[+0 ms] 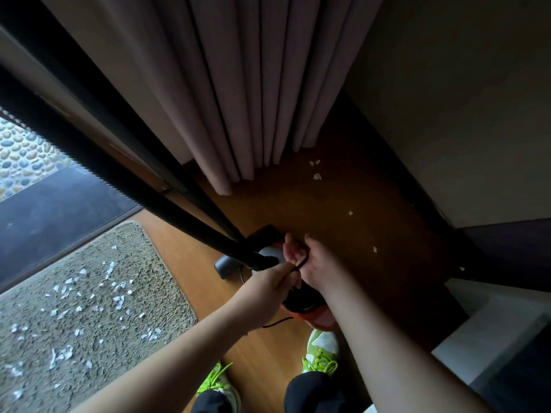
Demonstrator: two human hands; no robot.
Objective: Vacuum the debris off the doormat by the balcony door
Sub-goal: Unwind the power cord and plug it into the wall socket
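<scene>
The doormat [89, 308] lies on the left by the balcony door [44, 210], with white paper bits [116, 299] all over it. The black hose [119, 180] runs down to the vacuum [268, 254] on the floor [328, 210]. The left hand [268, 281] pinches a thin black cord [298, 265], likely to get the vacuum ready. The right hand [316, 263] curls its fingers [293, 251] around the same cord. The doormat is well left of both hands, not yet cleaned.

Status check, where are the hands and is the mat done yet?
Left hand and right hand both pinching the black cord over the vacuum. Doormat still littered with paper bits. Hose slants overhead.
</scene>
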